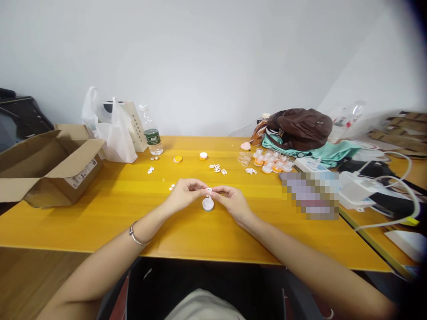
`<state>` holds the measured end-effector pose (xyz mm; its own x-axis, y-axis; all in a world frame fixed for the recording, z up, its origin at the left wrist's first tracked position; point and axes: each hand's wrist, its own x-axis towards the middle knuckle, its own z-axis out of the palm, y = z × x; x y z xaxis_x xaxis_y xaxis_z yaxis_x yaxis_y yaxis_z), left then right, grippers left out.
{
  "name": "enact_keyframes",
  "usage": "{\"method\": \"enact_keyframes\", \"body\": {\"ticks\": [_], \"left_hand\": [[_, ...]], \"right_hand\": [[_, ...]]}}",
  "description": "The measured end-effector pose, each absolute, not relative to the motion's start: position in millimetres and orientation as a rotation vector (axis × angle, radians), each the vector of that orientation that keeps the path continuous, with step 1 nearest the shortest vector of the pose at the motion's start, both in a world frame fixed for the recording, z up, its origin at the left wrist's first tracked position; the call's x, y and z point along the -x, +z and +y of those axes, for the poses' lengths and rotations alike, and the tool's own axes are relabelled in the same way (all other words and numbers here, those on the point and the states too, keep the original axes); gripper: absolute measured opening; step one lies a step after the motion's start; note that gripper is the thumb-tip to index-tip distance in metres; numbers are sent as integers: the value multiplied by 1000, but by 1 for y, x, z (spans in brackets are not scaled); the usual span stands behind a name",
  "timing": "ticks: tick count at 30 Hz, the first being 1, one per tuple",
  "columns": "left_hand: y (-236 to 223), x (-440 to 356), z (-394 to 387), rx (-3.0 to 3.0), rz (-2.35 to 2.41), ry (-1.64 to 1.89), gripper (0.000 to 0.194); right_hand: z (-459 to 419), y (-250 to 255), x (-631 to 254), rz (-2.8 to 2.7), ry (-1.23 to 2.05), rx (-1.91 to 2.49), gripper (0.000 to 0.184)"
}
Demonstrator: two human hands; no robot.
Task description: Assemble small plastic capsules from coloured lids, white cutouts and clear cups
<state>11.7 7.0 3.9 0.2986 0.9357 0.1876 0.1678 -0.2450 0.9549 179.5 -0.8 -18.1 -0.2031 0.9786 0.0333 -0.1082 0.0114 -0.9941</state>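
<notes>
A small white plastic piece with cut-out holes [209, 190] is pinched between the fingertips of both my hands. My left hand [186, 194] grips its left side, and my right hand [232, 202] has hold of the right side. Just below the fingertips, a round white cup-like part [208, 204] rests on the table. Farther back lie several similar white cut-out pieces [217, 169], with a few more [251, 170] to the right. Small white discs [171, 187] lie partly beside my left hand.
On the left stand an open cardboard box [63, 178], a white plastic bag [116, 133] and a water bottle [153, 135]. Yellow round parts [178, 159] sit at the back. Clear-and-orange round containers [272, 162], a brown bag [298, 129] and a white charger with cables [355, 191] occupy the right.
</notes>
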Motion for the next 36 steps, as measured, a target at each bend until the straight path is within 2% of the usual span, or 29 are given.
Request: {"method": "enact_keyframes", "body": {"ticks": [5,7,11,14,18,36], "left_hand": [[5,-8,10,-1678,994,957,24],[6,-6,10,-1710,982,944,24],[5,-4,8,-1817,1005,902,24],[2,-5,7,-1873,1019,856,23],[-2,-7,8,-1890,991,835,24],[-3,-8,4,-2041,1005,754,18]], "right_hand": [[6,-21,-185,-1424,1364,1011,28],[9,-21,-190,-1581,1307,1038,35],[12,-24,-199,-1975,969,1122,51],[11,-29,-199,-2128,818,1075,41],[11,-34,-196,-2153,783,1062,28],[12,-33,-195,-2124,840,1053,30]]}}
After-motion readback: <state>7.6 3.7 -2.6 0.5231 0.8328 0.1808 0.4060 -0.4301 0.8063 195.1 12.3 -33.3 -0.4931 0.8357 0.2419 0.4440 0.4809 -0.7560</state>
